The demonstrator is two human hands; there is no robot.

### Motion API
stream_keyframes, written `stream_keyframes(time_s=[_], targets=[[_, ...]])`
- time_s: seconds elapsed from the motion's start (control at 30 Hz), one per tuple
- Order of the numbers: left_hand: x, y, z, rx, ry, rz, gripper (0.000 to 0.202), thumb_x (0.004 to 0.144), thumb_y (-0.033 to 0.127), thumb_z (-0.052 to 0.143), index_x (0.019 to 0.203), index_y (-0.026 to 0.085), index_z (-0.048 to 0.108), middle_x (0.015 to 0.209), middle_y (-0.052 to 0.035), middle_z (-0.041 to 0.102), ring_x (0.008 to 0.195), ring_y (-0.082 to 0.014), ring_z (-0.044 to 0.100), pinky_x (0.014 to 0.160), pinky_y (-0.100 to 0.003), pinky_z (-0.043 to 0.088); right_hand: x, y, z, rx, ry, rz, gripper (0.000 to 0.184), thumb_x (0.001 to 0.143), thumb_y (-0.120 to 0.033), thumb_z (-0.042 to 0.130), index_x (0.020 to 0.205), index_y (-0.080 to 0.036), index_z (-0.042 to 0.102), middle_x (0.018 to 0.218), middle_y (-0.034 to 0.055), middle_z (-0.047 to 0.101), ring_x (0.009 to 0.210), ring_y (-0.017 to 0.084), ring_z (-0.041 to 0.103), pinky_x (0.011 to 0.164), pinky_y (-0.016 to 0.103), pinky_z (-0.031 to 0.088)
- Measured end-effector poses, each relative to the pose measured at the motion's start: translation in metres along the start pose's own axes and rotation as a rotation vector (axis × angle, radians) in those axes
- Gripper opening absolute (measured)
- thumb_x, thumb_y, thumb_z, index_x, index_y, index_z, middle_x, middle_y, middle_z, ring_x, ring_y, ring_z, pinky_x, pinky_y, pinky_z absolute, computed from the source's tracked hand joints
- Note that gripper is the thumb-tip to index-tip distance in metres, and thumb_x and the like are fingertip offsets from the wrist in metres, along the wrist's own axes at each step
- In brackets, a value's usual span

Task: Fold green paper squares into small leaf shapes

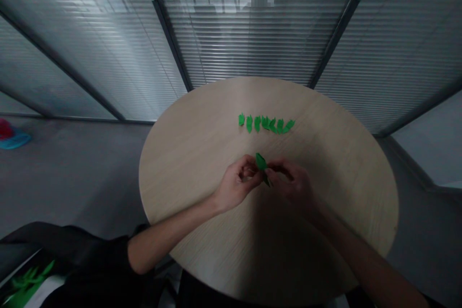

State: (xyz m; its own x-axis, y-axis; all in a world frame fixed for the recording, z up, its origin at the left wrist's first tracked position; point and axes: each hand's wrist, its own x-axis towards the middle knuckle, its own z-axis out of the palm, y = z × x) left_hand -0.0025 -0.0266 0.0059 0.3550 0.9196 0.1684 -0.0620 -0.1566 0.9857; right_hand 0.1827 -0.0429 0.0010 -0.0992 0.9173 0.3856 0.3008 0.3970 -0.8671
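My left hand and my right hand meet over the middle of a round light-wood table. Together they pinch a small green folded paper piece just above the tabletop, fingers curled round it. Beyond the hands, a row of several similar green folded paper pieces lies side by side on the table.
Glass walls with horizontal blinds stand right behind the table. Grey floor lies to the left, with a red and blue object at the far left edge. Green paper sheets show at the bottom left by my dark sleeve.
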Motion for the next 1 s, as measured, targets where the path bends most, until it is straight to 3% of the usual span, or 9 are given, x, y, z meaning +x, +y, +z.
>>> stream_keyframes(time_s=[0.2, 0.5, 0.73, 1.0], targets=[[-0.0001, 0.0011, -0.0001, 0.086, 0.05, -0.009, 0.021, 0.087, 0.032, 0.078, 0.097, 0.016, 0.067, 0.067, 0.0062, 0.049, 0.061, -0.0092, 0.046, 0.058, -0.022, 0.041, 0.0024, -0.003, -0.0017, 0.013, -0.048, 0.113, 0.017, 0.095, -0.032, 0.066, 0.087, -0.02, 0.075, 0.08, 0.0034, 0.078, 0.073, 0.019, 0.075, 0.068, 0.029, 0.06], [0.0043, -0.0022, 0.0007, -0.003, 0.051, -0.039, 0.032, 0.088, 0.044, 0.08, 0.092, 0.016, 0.067, 0.063, 0.0055, 0.051, 0.056, -0.0086, 0.046, 0.052, -0.021, 0.04, 0.003, 0.0017, 0.0031, 0.168, -0.01, 0.236, 0.025, 0.093, -0.042, 0.071, 0.091, -0.019, 0.076, 0.082, 0.0059, 0.08, 0.073, 0.021, 0.077, 0.066, 0.03, 0.062], [0.0032, -0.0042, 0.0004, -0.006, 0.076, -0.031, 0.032, 0.088, 0.044, 0.081, 0.092, 0.015, 0.067, 0.061, 0.0073, 0.046, 0.054, -0.0075, 0.041, 0.049, -0.02, 0.036, 0.004, 0.0026, 0.0013, 0.139, -0.092, 0.21, 0.023, 0.097, -0.04, 0.065, 0.095, -0.019, 0.075, 0.087, 0.0059, 0.08, 0.076, 0.02, 0.076, 0.068, 0.029, 0.061], [0.0027, -0.0055, 0.0006, -0.001, 0.042, -0.071, 0.035, 0.09, 0.047, 0.078, 0.097, 0.014, 0.066, 0.065, 0.0041, 0.056, 0.058, -0.0099, 0.053, 0.056, -0.022, 0.045, 0.0029, -0.0055, -0.0004, 0.11, -0.08, 0.185, 0.021, 0.097, -0.037, 0.064, 0.088, -0.02, 0.072, 0.081, 0.0042, 0.077, 0.075, 0.019, 0.074, 0.069, 0.029, 0.059]])
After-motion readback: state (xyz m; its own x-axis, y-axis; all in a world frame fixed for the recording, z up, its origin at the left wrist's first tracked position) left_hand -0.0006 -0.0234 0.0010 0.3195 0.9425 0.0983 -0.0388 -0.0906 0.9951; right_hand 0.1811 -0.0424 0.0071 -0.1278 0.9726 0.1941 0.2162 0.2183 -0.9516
